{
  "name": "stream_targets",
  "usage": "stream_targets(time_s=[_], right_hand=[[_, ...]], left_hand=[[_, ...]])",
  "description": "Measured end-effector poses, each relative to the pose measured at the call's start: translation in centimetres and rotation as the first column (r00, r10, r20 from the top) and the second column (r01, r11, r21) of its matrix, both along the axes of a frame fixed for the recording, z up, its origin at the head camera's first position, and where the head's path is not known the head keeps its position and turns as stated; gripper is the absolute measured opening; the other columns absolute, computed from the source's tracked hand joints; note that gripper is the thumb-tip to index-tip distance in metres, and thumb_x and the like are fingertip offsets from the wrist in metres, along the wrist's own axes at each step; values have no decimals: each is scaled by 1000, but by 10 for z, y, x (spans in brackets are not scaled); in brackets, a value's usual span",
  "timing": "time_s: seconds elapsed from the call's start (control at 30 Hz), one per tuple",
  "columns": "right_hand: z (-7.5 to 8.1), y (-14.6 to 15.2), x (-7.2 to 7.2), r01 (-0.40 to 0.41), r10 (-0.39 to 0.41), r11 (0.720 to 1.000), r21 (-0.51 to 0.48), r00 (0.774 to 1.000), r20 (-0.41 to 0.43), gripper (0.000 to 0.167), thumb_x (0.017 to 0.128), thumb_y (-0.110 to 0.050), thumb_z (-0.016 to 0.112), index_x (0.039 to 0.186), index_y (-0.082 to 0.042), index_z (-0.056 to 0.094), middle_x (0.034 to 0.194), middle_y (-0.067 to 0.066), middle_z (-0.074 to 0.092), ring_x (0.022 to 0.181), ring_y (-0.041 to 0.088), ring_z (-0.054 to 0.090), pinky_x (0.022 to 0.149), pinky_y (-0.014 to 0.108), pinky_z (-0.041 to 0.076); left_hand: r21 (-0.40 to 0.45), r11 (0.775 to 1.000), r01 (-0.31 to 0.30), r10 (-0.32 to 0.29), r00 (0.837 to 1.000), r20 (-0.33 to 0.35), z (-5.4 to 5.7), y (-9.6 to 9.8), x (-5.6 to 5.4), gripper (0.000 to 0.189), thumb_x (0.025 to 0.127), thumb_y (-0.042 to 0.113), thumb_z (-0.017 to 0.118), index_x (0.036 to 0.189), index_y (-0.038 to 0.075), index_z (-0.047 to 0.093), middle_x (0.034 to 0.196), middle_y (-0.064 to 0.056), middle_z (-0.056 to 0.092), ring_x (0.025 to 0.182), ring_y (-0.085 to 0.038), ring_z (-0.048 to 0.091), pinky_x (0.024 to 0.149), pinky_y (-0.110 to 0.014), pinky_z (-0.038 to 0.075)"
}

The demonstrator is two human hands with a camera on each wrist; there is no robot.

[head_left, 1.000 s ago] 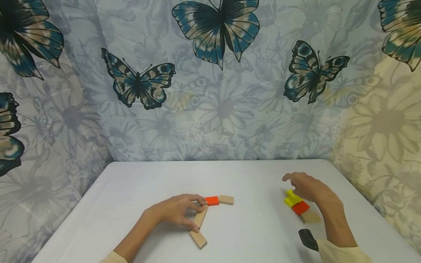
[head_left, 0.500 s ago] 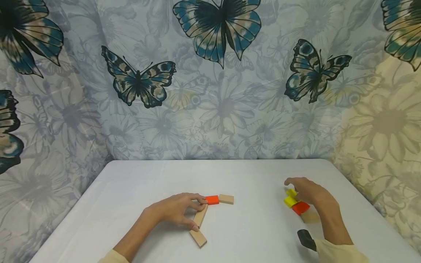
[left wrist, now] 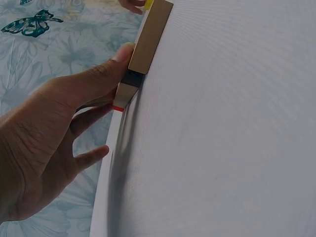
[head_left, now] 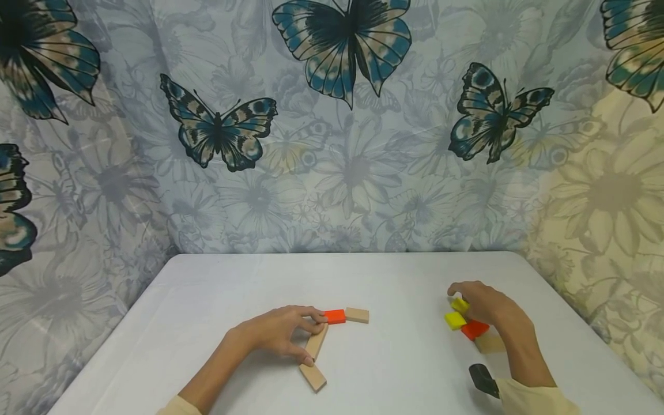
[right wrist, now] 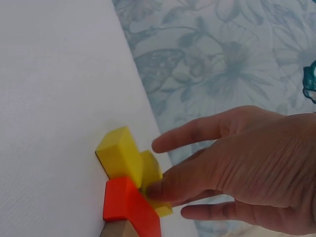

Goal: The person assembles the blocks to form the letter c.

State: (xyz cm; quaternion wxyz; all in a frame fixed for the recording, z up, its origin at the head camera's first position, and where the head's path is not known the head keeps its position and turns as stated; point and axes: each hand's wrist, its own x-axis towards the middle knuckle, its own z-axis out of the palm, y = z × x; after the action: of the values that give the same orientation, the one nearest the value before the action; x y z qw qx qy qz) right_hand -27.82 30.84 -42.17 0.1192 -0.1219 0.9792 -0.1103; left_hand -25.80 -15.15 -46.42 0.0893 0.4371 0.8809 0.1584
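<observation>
My left hand (head_left: pixel 282 331) rests beside a slanting wooden block (head_left: pixel 316 342). Its thumb touches near the joint with a closer wooden block (head_left: pixel 313 378); its fingertips lie by the far end and an orange-red block (head_left: pixel 335 316). The left wrist view shows the thumb against a wooden block (left wrist: pixel 151 37) and the other fingers spread. My right hand (head_left: pixel 485 302) pinches the farther yellow block (head_left: pixel 459 305); the thumb lies over that yellow block (right wrist: pixel 150 170) in the right wrist view, partly covering it. A second yellow block (head_left: pixel 455 320) and a red block (head_left: pixel 474 329) lie close by.
Another wooden block (head_left: pixel 357 314) adjoins the orange-red one. A plain wooden block (head_left: pixel 490 344) lies under the right forearm, beside the red block. A black device (head_left: pixel 483 380) sits at the right cuff. Butterfly-patterned cloth (head_left: pixel 358 184) stands behind the white table (head_left: pixel 399 369).
My right hand has come down and slightly nearer over the yellow blocks. The nearer yellow block has shifted left, apart from the farther one. My left hand has stayed in place.
</observation>
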Motion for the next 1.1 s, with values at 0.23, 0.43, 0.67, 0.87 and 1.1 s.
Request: stream_targets(time_s=[0.23, 0.43, 0.67, 0.87, 1.1], right_hand=[[4, 1, 0, 48, -48, 999, -15, 999, 1, 53, 80, 2, 82, 130, -2, 64, 120, 28, 66, 102, 38, 62, 88, 61, 60], [10, 0, 2, 8, -9, 1000, -21, 997, -70, 48, 84, 14, 68, 130, 2, 63, 118, 27, 68, 106, 42, 64, 92, 61, 59], [22, -12, 9, -88, 79, 994, -63, 987, -141, 47, 84, 18, 65, 129, 6, 64, 113, 22, 69, 104, 39, 66, 95, 58, 59], [32, -24, 15, -181, 161, 978, -107, 972, -171, 47, 82, 18, 70, 127, 7, 65, 107, 14, 68, 98, 29, 65, 93, 53, 61], [44, -41, 22, -220, 207, 969, -115, 971, -119, 41, 84, 13, 73, 123, 2, 69, 109, 8, 69, 101, 26, 64, 94, 50, 62]], left_hand=[[-8, 1000, -16, 16, 1000, 3, 2, -1, 2, 69, 86, 54, 82, 141, 16, 66, 151, 11, 57, 145, -19, 54, 122, -42, 45], [-3, 1000, -19, 19, 1000, 14, 2, 0, 1, 69, 86, 53, 82, 142, 17, 66, 151, 12, 57, 145, -19, 54, 123, -42, 45], [-2, 1000, -6, 6, 1000, 15, 1, 1, 2, 70, 86, 54, 81, 142, 16, 65, 151, 10, 58, 144, -22, 55, 120, -43, 47], [-3, 1000, -7, 7, 1000, 22, 0, -1, 2, 70, 86, 52, 82, 143, 16, 65, 151, 10, 57, 145, -20, 54, 121, -42, 46], [-4, 1000, -20, 21, 999, 34, 1, 0, 2, 70, 86, 53, 82, 143, 17, 65, 151, 11, 56, 145, -19, 53, 122, -42, 46]])
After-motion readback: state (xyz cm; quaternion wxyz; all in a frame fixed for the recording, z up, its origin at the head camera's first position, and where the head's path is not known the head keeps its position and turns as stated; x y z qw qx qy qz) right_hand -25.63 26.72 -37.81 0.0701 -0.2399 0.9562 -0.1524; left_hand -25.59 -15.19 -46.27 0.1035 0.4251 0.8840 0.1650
